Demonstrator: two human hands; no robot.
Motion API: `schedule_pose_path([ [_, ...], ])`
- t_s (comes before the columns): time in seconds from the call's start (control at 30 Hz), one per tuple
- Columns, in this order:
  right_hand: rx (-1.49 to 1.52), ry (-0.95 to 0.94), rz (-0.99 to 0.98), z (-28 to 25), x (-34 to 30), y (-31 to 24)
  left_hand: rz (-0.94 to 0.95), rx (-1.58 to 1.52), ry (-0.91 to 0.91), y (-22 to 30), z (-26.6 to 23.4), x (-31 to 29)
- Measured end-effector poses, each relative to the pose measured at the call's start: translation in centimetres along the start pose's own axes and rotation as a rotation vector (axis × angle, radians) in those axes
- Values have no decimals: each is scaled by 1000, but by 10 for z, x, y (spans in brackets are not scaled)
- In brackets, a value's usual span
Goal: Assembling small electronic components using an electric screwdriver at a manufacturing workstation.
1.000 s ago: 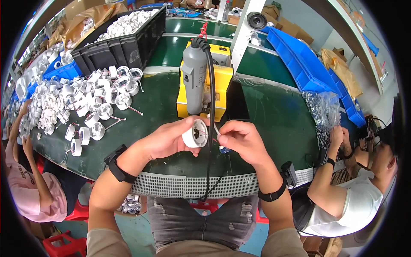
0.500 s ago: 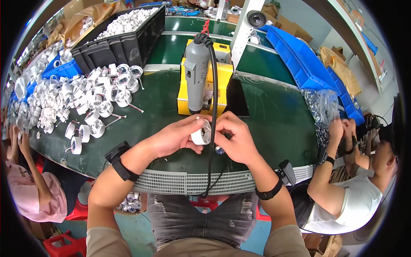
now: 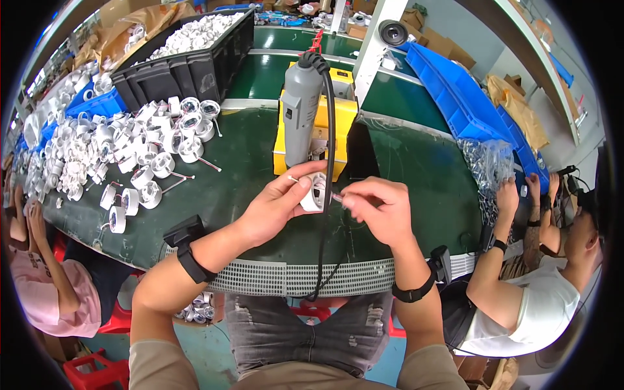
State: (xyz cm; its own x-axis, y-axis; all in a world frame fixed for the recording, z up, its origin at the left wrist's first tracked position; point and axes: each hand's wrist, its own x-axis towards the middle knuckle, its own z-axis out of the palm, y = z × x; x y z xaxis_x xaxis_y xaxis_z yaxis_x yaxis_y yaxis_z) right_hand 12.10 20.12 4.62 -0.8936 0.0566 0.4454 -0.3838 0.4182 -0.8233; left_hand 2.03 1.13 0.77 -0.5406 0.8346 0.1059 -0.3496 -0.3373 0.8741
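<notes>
Here's the left hand, thumb and fingers gripping a round, hollow white plastic housing by its near-left side, its open face turned rightward. The right hand sits just beside it, fingertips pinched on a thin, reddish wire lead at the housing's right. So the housing is between the two hands, above the dark green tabletop, and a thick black cable hangs across its right edge. Just beyond stands a grey cylindrical tool against a yellow box-shaped stand.
</notes>
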Motion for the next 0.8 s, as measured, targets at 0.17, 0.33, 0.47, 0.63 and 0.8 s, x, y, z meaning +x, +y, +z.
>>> schedule_pose_path([
  [0.17,325,35,149,24,0,8,-48,31,-66,-1,0,-2],
  [0.33,291,183,231,37,-4,7,-67,50,-155,1,5,-5],
  [0.47,-66,194,-93,34,-5,18,-129,-50,-105,1,7,-7],
  [0.63,-117,236,-162,37,1,11,-128,-149,-170,-7,1,-6],
  [0.8,36,117,17,34,1,21,-130,-23,-191,-4,3,-4],
])
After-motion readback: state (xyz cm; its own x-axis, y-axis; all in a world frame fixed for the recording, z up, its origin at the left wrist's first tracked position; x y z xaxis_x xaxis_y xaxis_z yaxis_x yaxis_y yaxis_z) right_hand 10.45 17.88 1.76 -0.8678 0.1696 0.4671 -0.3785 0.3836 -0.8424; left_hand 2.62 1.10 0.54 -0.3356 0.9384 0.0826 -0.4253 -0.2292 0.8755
